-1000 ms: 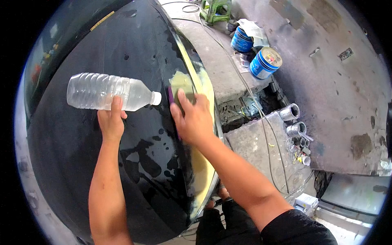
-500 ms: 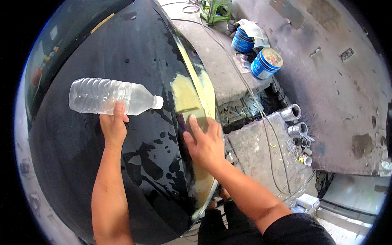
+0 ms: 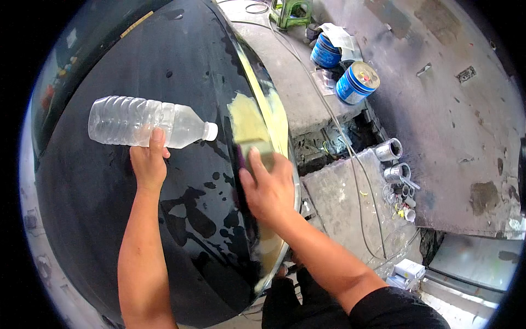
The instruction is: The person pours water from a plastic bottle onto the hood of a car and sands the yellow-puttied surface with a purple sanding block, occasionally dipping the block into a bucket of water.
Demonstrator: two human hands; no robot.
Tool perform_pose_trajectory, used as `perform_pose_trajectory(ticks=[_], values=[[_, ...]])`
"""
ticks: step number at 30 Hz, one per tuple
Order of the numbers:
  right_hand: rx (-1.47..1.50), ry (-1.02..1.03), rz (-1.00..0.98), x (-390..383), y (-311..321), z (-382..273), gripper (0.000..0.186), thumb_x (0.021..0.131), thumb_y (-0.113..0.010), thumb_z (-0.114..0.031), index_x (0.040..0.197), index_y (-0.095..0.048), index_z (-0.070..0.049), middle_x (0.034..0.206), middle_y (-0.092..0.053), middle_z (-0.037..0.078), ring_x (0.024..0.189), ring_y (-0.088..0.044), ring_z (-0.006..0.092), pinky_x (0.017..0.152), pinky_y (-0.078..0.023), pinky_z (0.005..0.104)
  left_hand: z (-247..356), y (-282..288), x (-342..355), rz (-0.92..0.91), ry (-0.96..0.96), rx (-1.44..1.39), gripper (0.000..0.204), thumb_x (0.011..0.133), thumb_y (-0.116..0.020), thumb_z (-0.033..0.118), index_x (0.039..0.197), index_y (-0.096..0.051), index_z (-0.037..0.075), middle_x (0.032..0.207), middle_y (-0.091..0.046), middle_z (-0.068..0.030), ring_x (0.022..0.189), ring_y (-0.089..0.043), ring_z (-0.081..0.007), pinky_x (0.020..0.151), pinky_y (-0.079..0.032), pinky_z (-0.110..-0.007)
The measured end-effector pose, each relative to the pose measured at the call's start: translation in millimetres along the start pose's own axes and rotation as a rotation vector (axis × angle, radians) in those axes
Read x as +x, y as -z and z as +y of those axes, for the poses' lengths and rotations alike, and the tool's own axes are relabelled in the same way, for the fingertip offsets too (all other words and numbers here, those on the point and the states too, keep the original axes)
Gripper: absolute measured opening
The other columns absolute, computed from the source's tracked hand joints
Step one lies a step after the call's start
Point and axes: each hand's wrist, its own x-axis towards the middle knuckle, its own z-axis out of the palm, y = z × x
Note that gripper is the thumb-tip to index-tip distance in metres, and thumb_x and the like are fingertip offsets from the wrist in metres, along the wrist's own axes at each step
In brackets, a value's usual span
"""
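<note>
A dark car body panel (image 3: 109,181), wet in places, fills the left half. Pale yellow filler (image 3: 246,115) covers part of its right edge. My left hand (image 3: 147,163) holds a clear ridged plastic bottle (image 3: 107,119) with a white cap, lying sideways above the panel, liquid inside. My right hand (image 3: 266,186) is pressed over a flat sanding pad (image 3: 259,146), pale olive on top with a purple side, on the filler strip; its thumb and fingers grip the pad, partly blurred.
Right of the panel are a concrete ledge (image 3: 285,88), dark pit (image 3: 323,143), loose hoses (image 3: 356,186), two blue buckets (image 3: 353,88), a green stool (image 3: 290,13), metal cans (image 3: 388,151) and boxes (image 3: 409,268). A stained wall (image 3: 449,137) bounds the right side.
My right hand and pad moved down along the filler, uncovering its upper patch, then shifted slightly up and left. The bottle in my left hand moved slightly down, then back up.
</note>
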Motion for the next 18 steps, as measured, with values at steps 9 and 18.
perform_pose_trajectory(ticks=[9, 18], values=[[-0.016, 0.027, -0.023, -32.9, 10.3, 8.1, 0.052, 0.084, -0.073, -0.026, 0.132, -0.057, -0.013, 0.120, -0.049, 0.029, 0.100, -0.053, 0.0464, 0.087, -0.048, 0.0518, -0.5, 3.8, 0.7, -0.002, -0.024, -0.018, 0.049, 0.095, -0.059, 0.048, 0.092, -0.065, -0.001, 0.073, -0.058, -0.0027, 0.059, -0.052, -0.0098, 0.057, -0.042, -0.027], [-0.010, 0.013, 0.001, -8.4, 3.1, -4.5, 0.046, 0.087, -0.070, -0.028, 0.129, -0.059, -0.010, 0.115, -0.051, 0.029, 0.102, -0.054, 0.0458, 0.086, -0.049, 0.0503, -1.8, -1.5, 1.9, 0.028, 0.005, -0.015, 0.048, 0.095, -0.060, 0.048, 0.090, -0.064, 0.000, 0.069, -0.056, -0.0016, 0.059, -0.053, -0.0104, 0.059, -0.043, -0.027]])
